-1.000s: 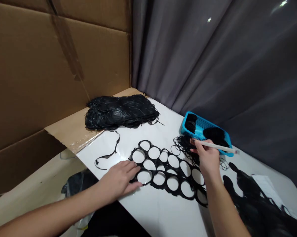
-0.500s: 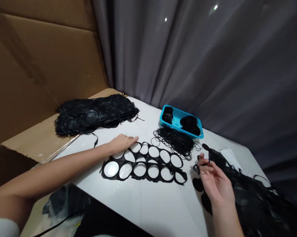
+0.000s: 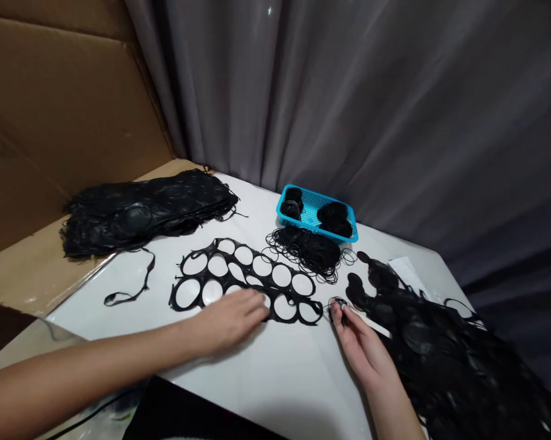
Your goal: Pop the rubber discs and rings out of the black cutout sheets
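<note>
**Left hand (image 3: pixel 229 321) flat on the holed sheet (image 3: pixel 272 271), right hand (image 3: pixel 360 351) pinching a white stick (image 3: pixel 371 324)**

The left hand is open, palm down, its fingers resting on the near edge of the holed sheet, a black rubbery lattice of round cut-outs lying on a white table (image 3: pixel 275 379). The right hand is closed in a pinch on the stick's end, where a small black ring (image 3: pixel 337 304) sits, just beside the sheet. Beyond the right hand, a loose heap of thin black rings (image 3: pixel 307 252) lies near a blue basket (image 3: pixel 319 214) holding black ring bundles. To that hand's right spreads a large pile of black cut sheets (image 3: pixel 431 354). Past the left hand, a black stack (image 3: pixel 142 214) sits on flattened cardboard (image 3: pixel 28 275).
</note>
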`<state>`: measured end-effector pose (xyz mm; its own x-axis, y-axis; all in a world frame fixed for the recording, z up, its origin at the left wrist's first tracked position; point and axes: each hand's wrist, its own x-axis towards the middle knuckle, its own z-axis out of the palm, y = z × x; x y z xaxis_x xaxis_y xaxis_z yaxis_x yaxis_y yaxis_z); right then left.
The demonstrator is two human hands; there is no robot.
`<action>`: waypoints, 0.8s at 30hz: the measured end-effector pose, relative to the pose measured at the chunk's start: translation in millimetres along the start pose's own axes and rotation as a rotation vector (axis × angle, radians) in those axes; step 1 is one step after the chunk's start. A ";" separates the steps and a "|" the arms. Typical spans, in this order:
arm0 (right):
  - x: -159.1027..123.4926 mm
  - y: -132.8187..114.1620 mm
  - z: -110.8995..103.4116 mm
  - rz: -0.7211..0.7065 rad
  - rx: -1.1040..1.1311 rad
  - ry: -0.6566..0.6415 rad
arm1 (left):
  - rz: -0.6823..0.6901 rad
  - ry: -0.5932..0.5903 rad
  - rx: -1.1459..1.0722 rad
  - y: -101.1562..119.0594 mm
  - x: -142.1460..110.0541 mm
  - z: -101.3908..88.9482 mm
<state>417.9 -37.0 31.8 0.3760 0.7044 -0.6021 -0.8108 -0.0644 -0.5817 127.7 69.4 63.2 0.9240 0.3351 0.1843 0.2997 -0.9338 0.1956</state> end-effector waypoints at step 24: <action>-17.8 3.8 -7.5 -0.116 -0.058 -0.094 | 0.073 -0.012 -0.013 60.4 33.2 47.3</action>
<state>411.5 -55.1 36.2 0.4198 0.7726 -0.4763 -0.7359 -0.0174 -0.6769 187.7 18.2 35.6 0.9459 0.2650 0.1872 0.2288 -0.9539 0.1943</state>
